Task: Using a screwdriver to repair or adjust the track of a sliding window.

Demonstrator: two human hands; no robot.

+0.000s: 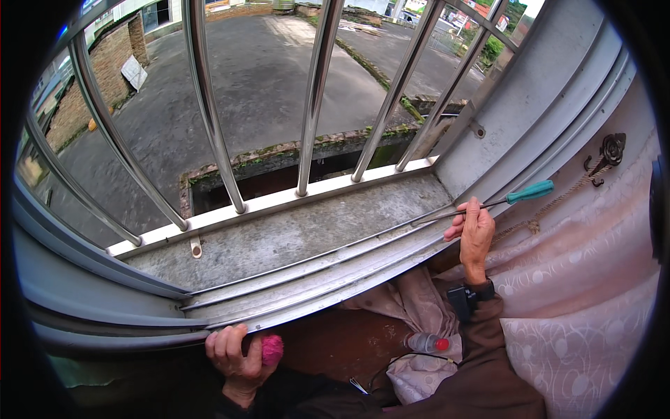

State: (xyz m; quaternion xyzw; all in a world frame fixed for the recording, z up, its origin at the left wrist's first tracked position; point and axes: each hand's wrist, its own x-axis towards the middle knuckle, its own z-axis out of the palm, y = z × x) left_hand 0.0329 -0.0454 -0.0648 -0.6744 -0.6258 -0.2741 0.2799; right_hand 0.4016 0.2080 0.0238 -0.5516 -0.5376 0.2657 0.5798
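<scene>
The two hands are well apart: the right hand [477, 234] has its fingers closed round the shaft of a screwdriver [530, 192], whose teal handle points right and whose tip reaches left to the window track [349, 269]; the left hand [234, 356], curled at the track's near left edge, holds a bunched pink cloth [272, 350]. A dark device [460, 302] sits on the right wrist. Near the right forearm lie a clear bottle [423, 342] with a red cap and a black cable [394, 359]; a pale pink curtain [565, 279] crowds the right side. Beyond the track, a stained grey sill [314, 241] runs to upright metal bars [307, 133], which stand before grey paving [258, 77] and, far left, a brick wall [87, 112]. Below the track is a dark reddish-brown surface [328, 349].
</scene>
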